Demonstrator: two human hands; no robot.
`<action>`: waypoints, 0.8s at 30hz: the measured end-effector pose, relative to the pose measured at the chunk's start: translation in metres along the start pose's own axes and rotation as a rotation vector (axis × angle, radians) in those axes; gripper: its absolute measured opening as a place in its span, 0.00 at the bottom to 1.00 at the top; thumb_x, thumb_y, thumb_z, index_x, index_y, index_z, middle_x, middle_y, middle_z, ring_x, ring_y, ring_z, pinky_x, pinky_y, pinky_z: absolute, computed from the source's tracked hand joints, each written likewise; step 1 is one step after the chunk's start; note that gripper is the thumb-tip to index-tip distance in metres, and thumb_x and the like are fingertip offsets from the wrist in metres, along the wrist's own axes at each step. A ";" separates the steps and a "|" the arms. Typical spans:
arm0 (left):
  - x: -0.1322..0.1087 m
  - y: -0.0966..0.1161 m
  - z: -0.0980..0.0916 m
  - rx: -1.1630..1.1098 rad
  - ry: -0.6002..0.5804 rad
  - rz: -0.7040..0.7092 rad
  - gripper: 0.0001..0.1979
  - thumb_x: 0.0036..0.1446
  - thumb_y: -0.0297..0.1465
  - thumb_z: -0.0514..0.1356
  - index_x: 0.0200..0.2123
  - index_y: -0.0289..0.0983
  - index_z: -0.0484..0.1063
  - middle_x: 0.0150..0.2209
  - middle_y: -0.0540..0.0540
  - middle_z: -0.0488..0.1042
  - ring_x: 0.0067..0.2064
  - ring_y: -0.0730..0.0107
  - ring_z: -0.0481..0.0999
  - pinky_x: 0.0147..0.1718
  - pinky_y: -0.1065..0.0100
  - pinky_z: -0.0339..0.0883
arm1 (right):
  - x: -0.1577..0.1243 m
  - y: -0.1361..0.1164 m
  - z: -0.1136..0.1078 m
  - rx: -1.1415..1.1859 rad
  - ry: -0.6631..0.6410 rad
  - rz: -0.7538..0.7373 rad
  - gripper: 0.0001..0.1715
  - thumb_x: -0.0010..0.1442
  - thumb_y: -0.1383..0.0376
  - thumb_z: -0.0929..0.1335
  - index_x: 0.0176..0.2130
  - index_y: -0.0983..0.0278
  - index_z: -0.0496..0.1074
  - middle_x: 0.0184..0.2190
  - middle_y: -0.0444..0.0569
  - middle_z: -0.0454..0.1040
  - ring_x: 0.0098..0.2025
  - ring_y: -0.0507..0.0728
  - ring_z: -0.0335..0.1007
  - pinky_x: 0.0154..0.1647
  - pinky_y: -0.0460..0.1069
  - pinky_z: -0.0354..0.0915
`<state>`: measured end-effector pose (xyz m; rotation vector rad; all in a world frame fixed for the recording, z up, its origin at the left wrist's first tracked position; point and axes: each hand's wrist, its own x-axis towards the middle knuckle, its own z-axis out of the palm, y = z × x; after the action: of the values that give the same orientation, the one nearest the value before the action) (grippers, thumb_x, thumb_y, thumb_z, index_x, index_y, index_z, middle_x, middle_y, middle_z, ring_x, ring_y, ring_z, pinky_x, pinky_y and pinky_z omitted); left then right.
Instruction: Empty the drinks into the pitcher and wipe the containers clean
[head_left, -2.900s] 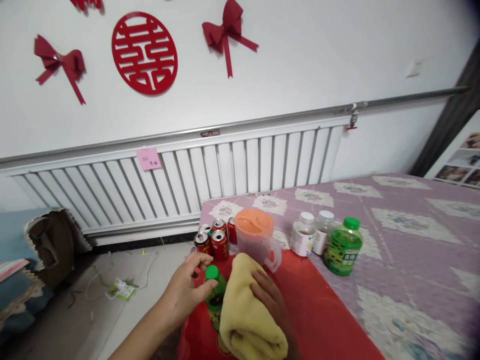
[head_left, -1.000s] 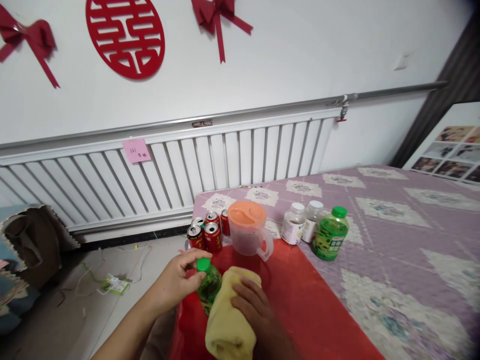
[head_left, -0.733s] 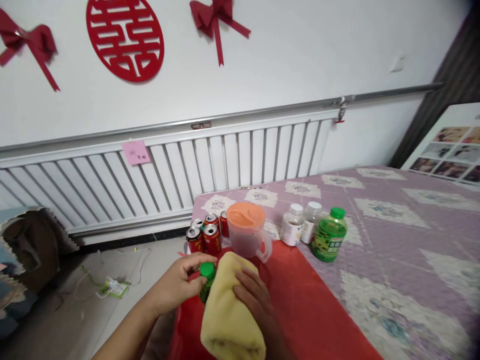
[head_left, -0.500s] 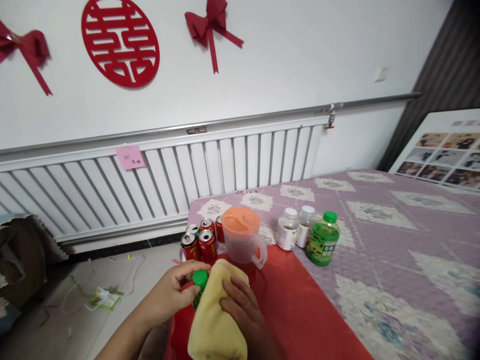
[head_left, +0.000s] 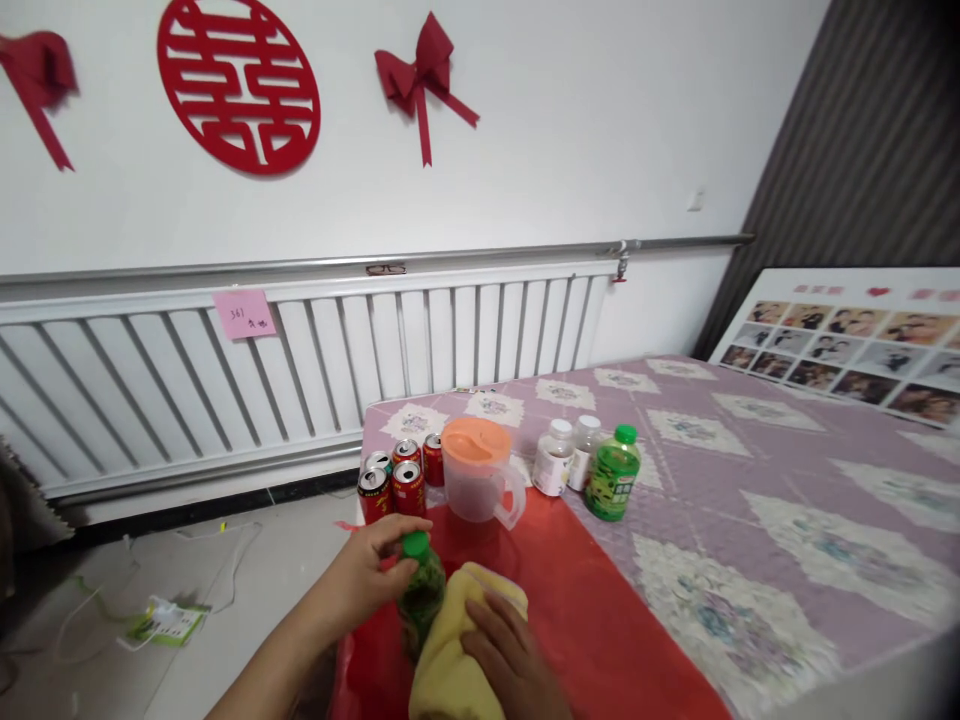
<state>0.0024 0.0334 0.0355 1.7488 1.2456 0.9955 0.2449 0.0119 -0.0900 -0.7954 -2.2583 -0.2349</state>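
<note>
My left hand (head_left: 373,568) is curled around the green cap and neck of a green bottle (head_left: 424,598), which stands upright near the red sheet's left side. In my right hand (head_left: 511,650) is a folded yellow towel (head_left: 448,660), pressed close to the bottle's right side. The towel hides part of the bottle's lower body. Just beyond the bottle stands a clear plastic pitcher (head_left: 472,492) with an orange lid. Several drink cans (head_left: 409,490), mostly red, are grouped at the pitcher's left.
Two white-capped bottles (head_left: 553,468) and another green bottle (head_left: 613,480) stand to the right on the purple quilted cover (head_left: 690,480). A red sheet (head_left: 577,610) lies over the front. Behind is a white radiator (head_left: 315,370); cords lie on the floor (head_left: 247,600) at left.
The towel and my right hand have shifted right and down, uncovering more of the green bottle. My left hand still grips its top. The camera view has turned to the right.
</note>
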 end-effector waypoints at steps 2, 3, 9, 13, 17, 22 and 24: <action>-0.001 0.000 0.000 0.017 -0.005 0.001 0.21 0.49 0.28 0.59 0.49 0.38 0.73 0.46 0.44 0.76 0.42 0.64 0.75 0.43 0.65 0.68 | -0.016 -0.001 -0.001 -0.022 0.028 0.059 0.26 0.57 0.50 0.70 0.52 0.57 0.70 0.52 0.52 0.76 0.54 0.64 0.71 0.48 0.56 0.73; -0.002 0.000 0.000 0.027 -0.008 0.001 0.21 0.49 0.28 0.59 0.49 0.39 0.73 0.46 0.44 0.76 0.43 0.63 0.75 0.44 0.65 0.68 | -0.024 -0.001 -0.002 -0.041 0.069 0.087 0.25 0.58 0.51 0.69 0.52 0.56 0.70 0.51 0.52 0.76 0.53 0.64 0.72 0.47 0.55 0.74; -0.011 0.015 -0.002 0.153 0.005 0.024 0.17 0.49 0.29 0.60 0.45 0.40 0.72 0.44 0.46 0.77 0.43 0.63 0.74 0.43 0.65 0.67 | -0.028 -0.023 -0.021 -0.133 0.277 0.231 0.23 0.63 0.53 0.64 0.54 0.58 0.68 0.50 0.54 0.75 0.50 0.64 0.73 0.41 0.56 0.75; -0.013 0.023 -0.001 0.237 0.000 0.056 0.11 0.49 0.31 0.61 0.38 0.39 0.71 0.38 0.48 0.76 0.40 0.64 0.74 0.40 0.67 0.65 | 0.009 -0.063 -0.026 -0.109 0.316 0.374 0.24 0.62 0.55 0.65 0.56 0.59 0.66 0.55 0.56 0.71 0.56 0.66 0.68 0.50 0.61 0.71; -0.011 0.024 0.002 0.271 -0.011 0.070 0.04 0.50 0.30 0.59 0.30 0.39 0.66 0.29 0.53 0.72 0.32 0.69 0.70 0.33 0.69 0.62 | 0.031 -0.094 -0.013 -0.098 0.291 0.407 0.23 0.61 0.65 0.65 0.56 0.58 0.65 0.57 0.55 0.69 0.61 0.66 0.61 0.55 0.62 0.68; -0.010 0.025 0.002 0.276 -0.014 0.110 0.05 0.49 0.29 0.59 0.31 0.39 0.64 0.30 0.53 0.70 0.33 0.70 0.70 0.35 0.70 0.61 | 0.015 -0.113 0.007 -0.159 0.237 0.440 0.26 0.56 0.71 0.67 0.54 0.60 0.68 0.57 0.56 0.70 0.61 0.67 0.61 0.52 0.62 0.69; -0.010 0.027 0.001 0.279 -0.029 0.105 0.06 0.49 0.30 0.60 0.31 0.39 0.64 0.30 0.54 0.69 0.33 0.70 0.70 0.34 0.70 0.61 | 0.006 -0.117 0.010 -0.184 0.186 0.458 0.26 0.54 0.73 0.67 0.53 0.60 0.69 0.56 0.56 0.71 0.59 0.66 0.64 0.51 0.61 0.70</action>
<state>0.0110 0.0171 0.0575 2.0534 1.3358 0.8842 0.1644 -0.0741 -0.0857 -1.3045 -1.8403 -0.2872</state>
